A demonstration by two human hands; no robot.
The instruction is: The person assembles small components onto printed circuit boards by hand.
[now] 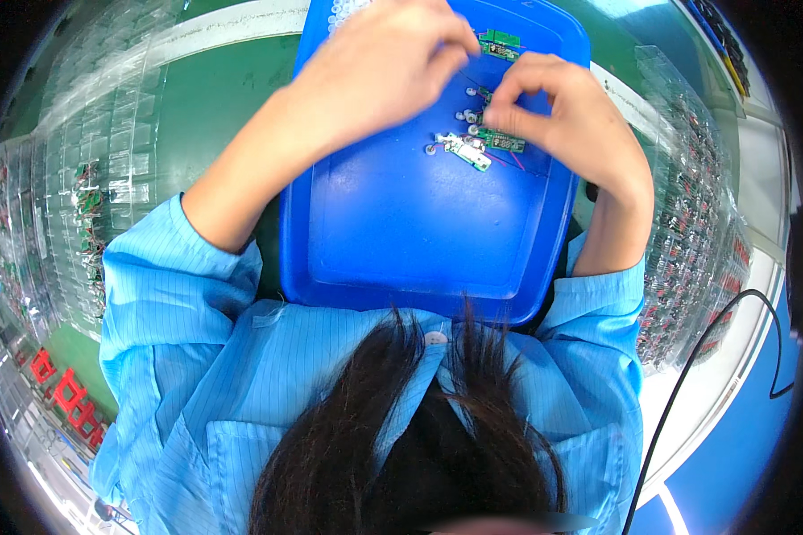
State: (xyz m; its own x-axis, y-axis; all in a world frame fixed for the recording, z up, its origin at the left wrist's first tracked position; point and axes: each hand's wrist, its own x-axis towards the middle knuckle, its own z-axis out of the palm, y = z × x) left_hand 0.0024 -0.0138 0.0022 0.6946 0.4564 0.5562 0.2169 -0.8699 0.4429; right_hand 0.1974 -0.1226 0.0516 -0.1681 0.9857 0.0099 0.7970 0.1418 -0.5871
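Note:
A blue plastic tray (pixel 401 232) lies in front of me. My left hand (pixel 393 58), slightly blurred, is over its far part, with thumb and forefinger drawn together; anything between them is too small to make out. At the tray's right side, my right hand (pixel 567 111) has thumb and forefinger curled into a pinch, and their tips hide what they grip. Close to the right fingertips lies a green circuit board (pixel 502 139). Another small board (pixel 464 152) with thin red wires sits nearer to me. A further green board (pixel 500 45) is between the two hands, at the far side.
Small white round pieces (pixel 346 11) fill the tray's far left corner. Clear plastic trays of small parts stand at the left (pixel 89 205) and right (pixel 687 223). Red parts (pixel 67 397) are at the lower left. A black cable (pixel 687 366) runs down the right.

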